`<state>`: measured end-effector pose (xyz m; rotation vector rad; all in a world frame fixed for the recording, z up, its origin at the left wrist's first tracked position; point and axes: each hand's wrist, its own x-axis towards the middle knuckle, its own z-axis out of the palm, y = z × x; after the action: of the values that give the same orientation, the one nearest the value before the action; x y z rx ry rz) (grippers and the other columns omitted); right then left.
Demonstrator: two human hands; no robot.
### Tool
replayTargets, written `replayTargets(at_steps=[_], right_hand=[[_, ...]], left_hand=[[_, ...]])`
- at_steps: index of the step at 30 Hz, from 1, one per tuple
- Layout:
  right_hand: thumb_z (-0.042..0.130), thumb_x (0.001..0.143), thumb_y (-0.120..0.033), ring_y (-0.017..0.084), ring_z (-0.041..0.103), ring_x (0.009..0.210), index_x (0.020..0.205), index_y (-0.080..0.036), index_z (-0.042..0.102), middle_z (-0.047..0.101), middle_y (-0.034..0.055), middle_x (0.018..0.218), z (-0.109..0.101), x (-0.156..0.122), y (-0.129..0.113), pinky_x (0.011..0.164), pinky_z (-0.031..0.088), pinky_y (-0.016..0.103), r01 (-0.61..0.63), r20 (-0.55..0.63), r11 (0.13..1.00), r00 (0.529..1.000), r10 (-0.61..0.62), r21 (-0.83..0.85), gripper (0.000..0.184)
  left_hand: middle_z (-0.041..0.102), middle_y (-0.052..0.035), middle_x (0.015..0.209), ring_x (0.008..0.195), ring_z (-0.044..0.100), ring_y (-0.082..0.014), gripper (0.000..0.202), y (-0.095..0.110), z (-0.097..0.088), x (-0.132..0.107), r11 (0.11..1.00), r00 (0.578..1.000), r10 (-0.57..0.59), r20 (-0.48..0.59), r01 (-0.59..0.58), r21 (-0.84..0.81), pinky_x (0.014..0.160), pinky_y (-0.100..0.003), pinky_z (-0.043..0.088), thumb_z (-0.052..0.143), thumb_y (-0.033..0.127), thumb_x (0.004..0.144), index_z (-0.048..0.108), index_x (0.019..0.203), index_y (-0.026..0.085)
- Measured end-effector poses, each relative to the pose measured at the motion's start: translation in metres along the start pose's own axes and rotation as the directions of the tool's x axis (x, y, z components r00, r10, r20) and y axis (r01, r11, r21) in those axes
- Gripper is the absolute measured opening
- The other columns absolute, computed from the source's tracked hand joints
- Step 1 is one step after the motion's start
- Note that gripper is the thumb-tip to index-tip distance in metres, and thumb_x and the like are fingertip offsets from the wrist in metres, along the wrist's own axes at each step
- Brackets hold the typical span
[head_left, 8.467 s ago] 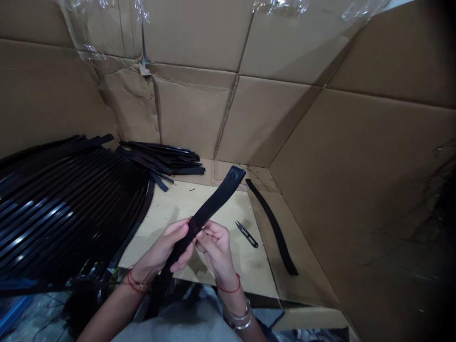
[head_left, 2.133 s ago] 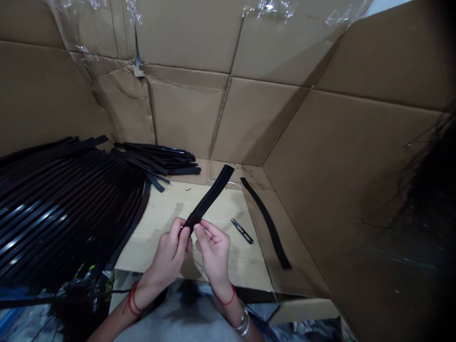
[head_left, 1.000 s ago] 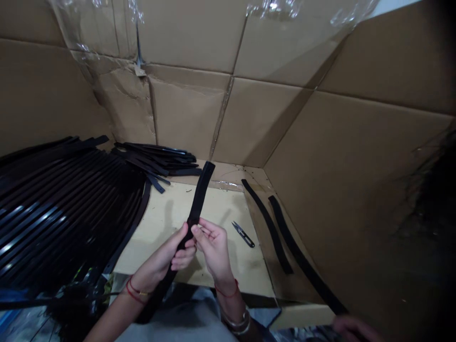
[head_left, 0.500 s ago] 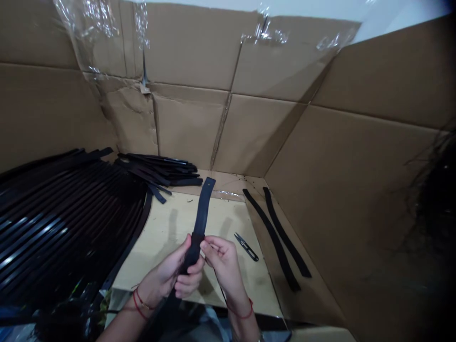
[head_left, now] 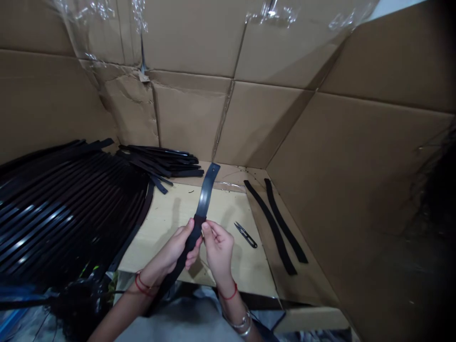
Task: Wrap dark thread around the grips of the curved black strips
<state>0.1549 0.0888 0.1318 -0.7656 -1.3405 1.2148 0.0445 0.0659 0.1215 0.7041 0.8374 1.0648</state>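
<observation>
Both my hands are low in the middle of the view, holding a long black leather belt strap [head_left: 205, 199]. Its punched end rises toward the far edge of the board, and its other end hangs down past my left hand. My left hand [head_left: 174, 249] is closed around the strap. My right hand [head_left: 218, 251] pinches its edge with thumb and fingertips. Small black thread snips [head_left: 245, 235] lie on the board, a little right of my right hand and not touching it.
A large fanned pile of black straps [head_left: 71, 204] fills the left, with a smaller bundle [head_left: 160, 164] behind it. Two loose straps [head_left: 274, 228] lie on cardboard at right. Cardboard walls [head_left: 188, 118] enclose the back and right of the pale board [head_left: 160, 228].
A second loose strap now lies beside the first at right, where another person's hand showed a second ago. My hands have shifted slightly, and the held strap now leans a little rightward.
</observation>
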Motion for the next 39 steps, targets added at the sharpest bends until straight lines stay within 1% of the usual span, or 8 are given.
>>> replayTargets(at_steps=[7,13,15,17,21,25,29,39], right_hand=[[0.068,0.087,-0.046,0.007,0.041,0.043,0.072,-0.011,0.061,0.053,0.0012,0.054,-0.007,0.004,0.004,0.041,0.027,0.016,-0.107,0.175,0.989,0.981,0.089,0.098,0.039],[0.077,0.076,-0.052,0.008,0.043,0.042,0.089,-0.009,0.070,0.054,0.0023,0.056,-0.019,0.009,0.015,0.039,0.028,0.016,-0.337,0.364,0.919,0.898,0.249,0.202,0.045],[0.079,0.076,-0.048,0.010,0.047,0.044,0.090,-0.009,0.070,0.057,0.0037,0.059,-0.019,0.009,0.015,0.040,0.032,0.017,-0.336,0.320,0.914,0.912,0.255,0.228,0.043],[0.080,0.075,-0.045,0.010,0.048,0.047,0.092,-0.008,0.071,0.058,0.0044,0.062,-0.016,0.009,0.015,0.042,0.035,0.017,-0.331,0.268,0.908,0.927,0.262,0.258,0.041],[0.083,0.072,-0.042,0.007,0.037,0.049,0.091,-0.009,0.072,0.054,0.0019,0.062,-0.011,0.007,0.014,0.042,0.028,0.014,-0.311,0.136,0.905,0.950,0.282,0.292,0.040],[0.080,0.075,-0.044,0.004,0.022,0.047,0.091,-0.009,0.071,0.048,-0.0004,0.060,-0.009,0.005,0.013,0.041,0.016,0.015,-0.312,0.157,0.911,0.948,0.278,0.271,0.040],[0.077,0.079,-0.049,0.005,0.018,0.049,0.102,-0.008,0.069,0.042,-0.0020,0.058,-0.009,0.000,0.018,0.043,0.013,0.016,-0.345,0.195,0.908,0.933,0.303,0.237,0.047],[0.070,0.084,-0.052,0.007,0.019,0.049,0.100,-0.009,0.068,0.035,-0.0030,0.059,-0.012,-0.012,0.035,0.046,0.017,0.019,-0.343,0.200,0.914,0.932,0.302,0.216,0.046]], left_hand=[[0.025,0.0097,0.036,0.026,0.020,-0.0042,0.062,0.003,-0.011,-0.008,0.992,0.986,-0.126,0.112,0.126,0.005,0.025,-0.015,0.019,0.048,0.077,0.076,0.042,0.062,0.017],[0.024,0.0082,0.033,0.024,0.020,-0.0071,0.065,0.001,-0.018,-0.003,0.963,0.885,-0.262,0.385,0.269,0.037,0.025,-0.019,0.019,0.035,0.082,0.077,0.040,0.060,0.020],[0.032,0.0063,0.036,0.028,0.029,-0.0085,0.066,0.000,-0.015,-0.003,0.981,0.951,-0.179,0.252,0.154,0.118,0.030,-0.020,0.026,0.029,0.081,0.080,0.046,0.066,0.018],[0.048,0.0028,0.048,0.039,0.045,-0.0109,0.060,-0.001,-0.008,-0.007,0.944,0.997,0.075,0.010,-0.075,0.321,0.042,-0.021,0.037,0.038,0.073,0.084,0.052,0.085,0.015],[0.068,-0.0100,0.096,0.083,0.065,-0.0223,0.049,0.001,0.006,-0.022,0.628,0.884,0.445,-0.147,-0.191,0.754,0.075,-0.031,0.047,0.051,0.047,0.091,0.039,0.128,0.017],[0.063,-0.0185,0.118,0.102,0.064,-0.0301,0.037,0.002,0.007,-0.025,0.425,0.877,0.472,-0.090,-0.137,0.895,0.083,-0.038,0.046,0.040,0.035,0.096,0.047,0.127,0.016],[0.069,-0.0190,0.099,0.089,0.067,-0.0321,0.031,-0.005,0.004,-0.020,0.309,0.863,0.496,-0.098,-0.070,0.949,0.074,-0.038,0.047,0.038,0.028,0.094,0.055,0.117,0.016],[0.070,-0.0121,0.075,0.064,0.066,-0.0265,0.022,-0.024,-0.001,-0.015,0.250,0.832,0.546,-0.094,-0.056,0.967,0.056,-0.030,0.038,0.038,0.031,0.094,0.057,0.097,0.021]])
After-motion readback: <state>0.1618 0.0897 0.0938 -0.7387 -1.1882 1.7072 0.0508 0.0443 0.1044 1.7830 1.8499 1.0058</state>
